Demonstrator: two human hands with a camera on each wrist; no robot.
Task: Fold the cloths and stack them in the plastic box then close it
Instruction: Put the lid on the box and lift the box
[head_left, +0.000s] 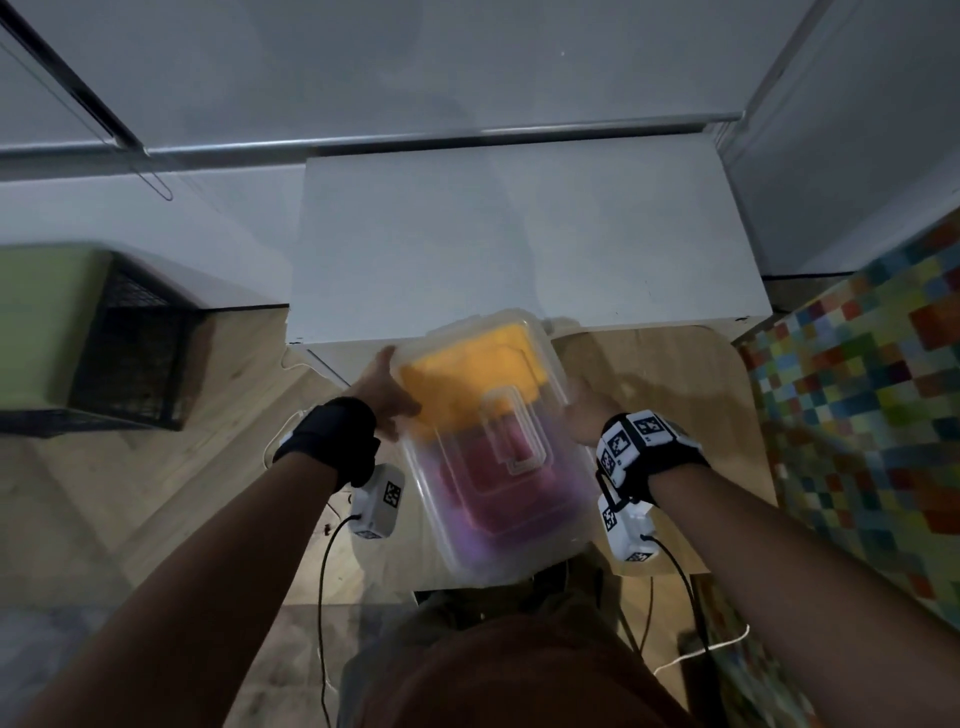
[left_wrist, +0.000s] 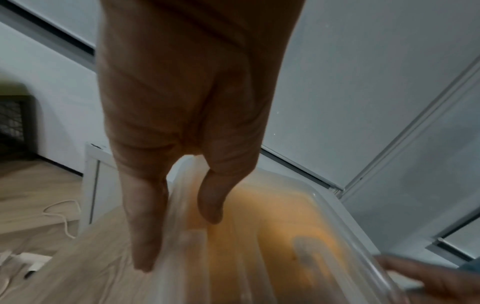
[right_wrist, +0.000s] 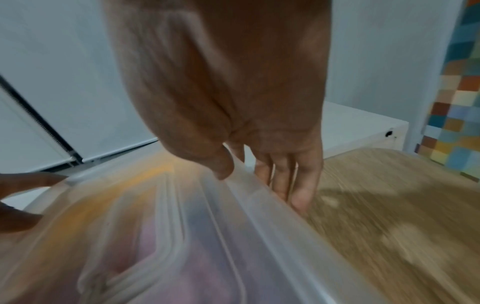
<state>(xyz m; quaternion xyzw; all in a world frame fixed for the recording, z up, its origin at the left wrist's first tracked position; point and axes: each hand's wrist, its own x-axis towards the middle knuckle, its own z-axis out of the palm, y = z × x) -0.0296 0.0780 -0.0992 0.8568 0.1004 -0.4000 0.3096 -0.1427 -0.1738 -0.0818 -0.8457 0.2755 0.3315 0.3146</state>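
A clear plastic box (head_left: 519, 525) with its lid on sits between my hands over the wooden table (head_left: 654, 374). Through the lid show an orange cloth (head_left: 467, 374) at the far end and a pink cloth (head_left: 493, 488) at the near end. My left hand (head_left: 384, 389) grips the box's left rim, thumb on the lid (left_wrist: 285, 236) and fingers (left_wrist: 142, 236) down the side. My right hand (head_left: 587, 410) grips the right rim, thumb on the lid's edge (right_wrist: 241, 197) and fingers (right_wrist: 296, 191) down the wall. Whether the box rests on the table or is lifted I cannot tell.
A white cabinet (head_left: 519, 234) stands beyond the table, against a pale wall. A black wire crate (head_left: 130, 343) with a green top sits at the left on the wood floor. A many-coloured checked surface (head_left: 857, 389) lines the right. Cables (head_left: 322, 571) hang from my wrists.
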